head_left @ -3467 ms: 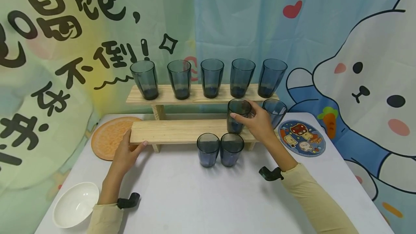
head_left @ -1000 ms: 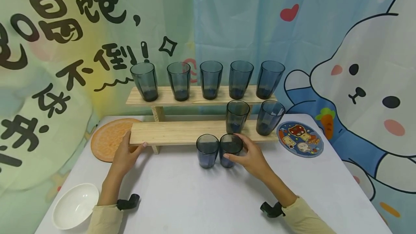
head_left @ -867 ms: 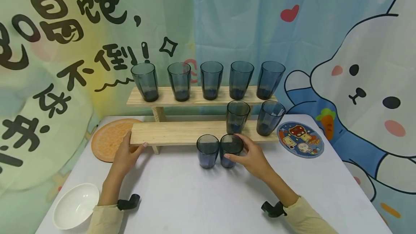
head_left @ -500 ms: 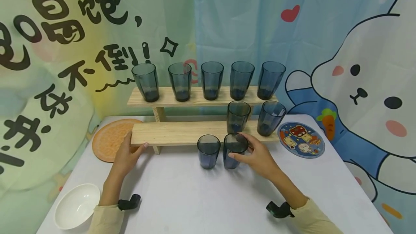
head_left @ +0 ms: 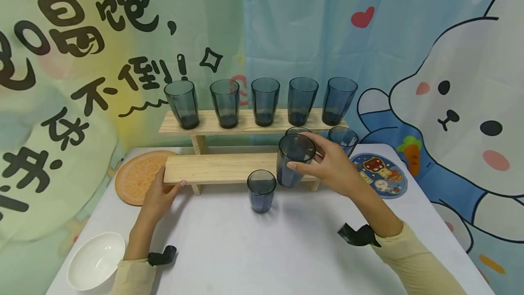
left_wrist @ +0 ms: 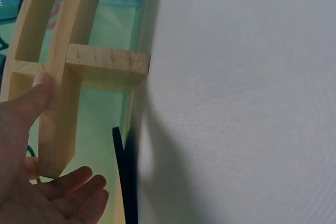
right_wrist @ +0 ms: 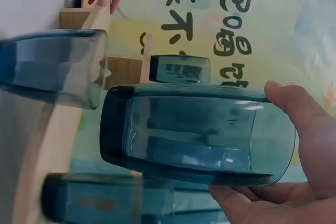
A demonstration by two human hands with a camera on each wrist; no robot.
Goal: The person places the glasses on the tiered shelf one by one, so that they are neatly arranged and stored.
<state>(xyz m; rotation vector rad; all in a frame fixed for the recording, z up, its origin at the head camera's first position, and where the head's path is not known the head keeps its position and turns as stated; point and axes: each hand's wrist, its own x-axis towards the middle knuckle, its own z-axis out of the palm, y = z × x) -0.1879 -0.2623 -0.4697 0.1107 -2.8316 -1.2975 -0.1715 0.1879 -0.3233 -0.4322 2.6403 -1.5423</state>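
My right hand (head_left: 333, 165) pinches a blue-tinted glass tumbler (head_left: 288, 174) near its rim, raised off the table in front of the lower shelf's right part. The right wrist view shows thumb and fingers on either side of the tumbler (right_wrist: 194, 135). At the left end of the two-tier wooden rack (head_left: 221, 167), my left hand (head_left: 157, 195) grips the lower board; its thumb rests on the front in the left wrist view. One tumbler (head_left: 261, 192) stands on the table before the rack. On the lower shelf, two tumblers (head_left: 344, 135) are partly hidden by my right hand and its tumbler.
Several matching tumblers (head_left: 264, 104) line the upper shelf. An orange round mat (head_left: 137, 176) lies left of the rack and a blue patterned mat (head_left: 382, 181) right of it. A white bowl (head_left: 96, 261) sits at the table's left edge. A printed curtain hangs behind.
My right hand released one tumbler on the lower shelf, then took the right-hand one of the two on the table and lifted it toward the shelf. The left hand stayed put.
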